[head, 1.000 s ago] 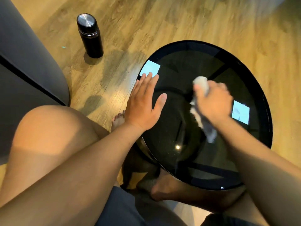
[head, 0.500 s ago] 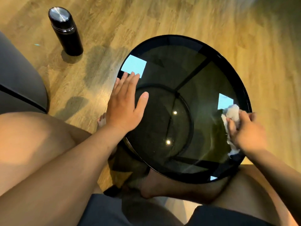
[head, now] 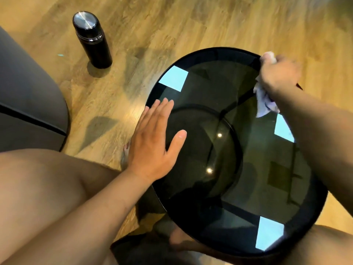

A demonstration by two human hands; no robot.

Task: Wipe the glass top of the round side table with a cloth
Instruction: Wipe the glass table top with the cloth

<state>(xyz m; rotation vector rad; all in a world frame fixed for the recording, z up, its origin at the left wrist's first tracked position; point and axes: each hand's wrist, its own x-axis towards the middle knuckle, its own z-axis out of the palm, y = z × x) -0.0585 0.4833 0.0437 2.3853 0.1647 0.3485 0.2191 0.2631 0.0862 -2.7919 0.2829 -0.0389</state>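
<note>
White cloth is bunched in my right hand, fingers curled tight round it, a tail hanging loose onto the glass. That hand is now at approx 1 o'clock on the glass top, right on the black rim. Half a sec ago it was down at approx 4 o'clock on the rim, and a sec ago near centre, so I read it as sweeping anticlockwise along the edge. Left hand hasn't shifted: flat, fingers spread and straight, gripping nothing, palm pressing the 9 o'clock edge to steady the table. Meaning imo: centre and right-side rim covered, far and left arc still to do, incl. the patch under the left palm. Black flask stands on the wood floor, well clear.
</note>
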